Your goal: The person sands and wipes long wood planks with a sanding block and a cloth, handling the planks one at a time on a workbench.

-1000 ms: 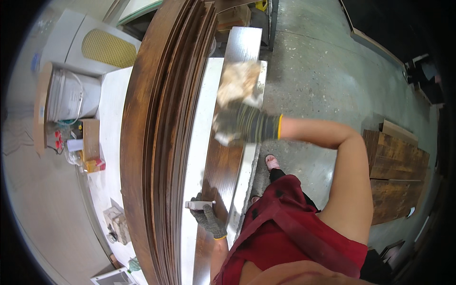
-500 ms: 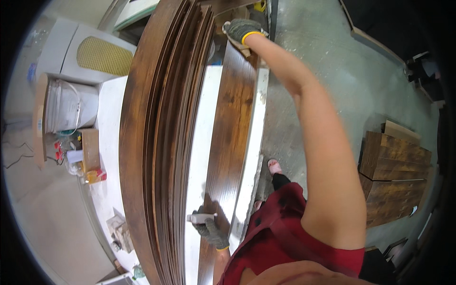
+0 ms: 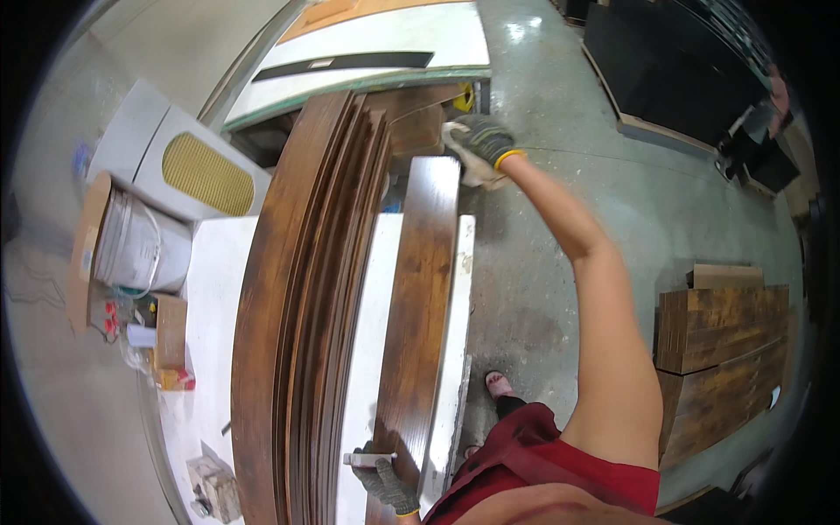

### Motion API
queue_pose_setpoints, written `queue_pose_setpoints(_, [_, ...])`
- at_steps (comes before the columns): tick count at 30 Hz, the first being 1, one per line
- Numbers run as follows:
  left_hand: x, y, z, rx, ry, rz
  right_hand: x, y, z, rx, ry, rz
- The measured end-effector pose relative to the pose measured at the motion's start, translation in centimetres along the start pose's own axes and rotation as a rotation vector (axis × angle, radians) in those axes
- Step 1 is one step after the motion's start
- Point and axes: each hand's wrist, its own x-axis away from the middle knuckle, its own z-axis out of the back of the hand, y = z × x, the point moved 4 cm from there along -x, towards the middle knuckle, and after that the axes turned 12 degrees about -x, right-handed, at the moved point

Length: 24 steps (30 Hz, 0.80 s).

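A long dark-brown wooden plank lies on a white worktable in front of me. My right hand, in a dark grey knit glove with a yellow cuff, reaches past the plank's far end. It grips a pale, crumpled cloth, which hangs off to the plank's right. Close to my body, my gloved left hand is over the plank's left edge. Its fingers are closed round a small, flat, whitish object whose kind I cannot make out. Left of the plank stands a tight row of brown boards.
White buckets, a cardboard box and small bottles occupy the table's left side. Another white-topped table carries a dark strip. Stacked wooden panels stand on the floor at right. A person is far right.
My right hand has moved beyond the plank's far end and out to the right with the cloth. My left hand keeps the whitish object near the same spot. The view has tilted farther ahead.
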Motion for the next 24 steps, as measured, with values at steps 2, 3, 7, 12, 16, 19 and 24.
queue_pose_setpoints(2, [-0.2, 0.5, 0.0, -0.036, 0.005, -0.044, 0.5, -2.2, -0.7, -0.389, 0.124, 0.159])
queue_pose_setpoints(3, [-0.3, 0.8, 0.0, -0.105, 0.009, -0.077, 0.6, -2.9, -2.6, -0.39, -0.07, 0.03])
queue_pose_setpoints(7, [-0.5, 1.0, 0.3, -0.102, -0.042, -0.054, 3.2, -6.2, -5.5, 0.056, 0.072, 0.078])
queue_pose_setpoints(12, [-0.4, 0.0, 0.1, -0.061, -0.069, 0.004, 12.7, -12.3, -5.6, -0.241, 0.263, 0.371])
queue_pose_setpoints(16, [-0.5, -0.6, 0.6, -0.098, -0.008, 0.028, 29.0, -23.7, -8.5, -0.507, 0.026, 0.399])
queue_pose_setpoints(19, [-0.7, 0.2, 0.4, -0.095, -0.187, -0.113, 40.7, -32.8, -10.8, -0.7, -0.231, 0.45])
queue_pose_setpoints(24, [-0.2, 2.0, 1.0, -0.357, -0.139, -0.302, 41.7, -32.8, -11.6, -0.329, -0.356, 0.751])
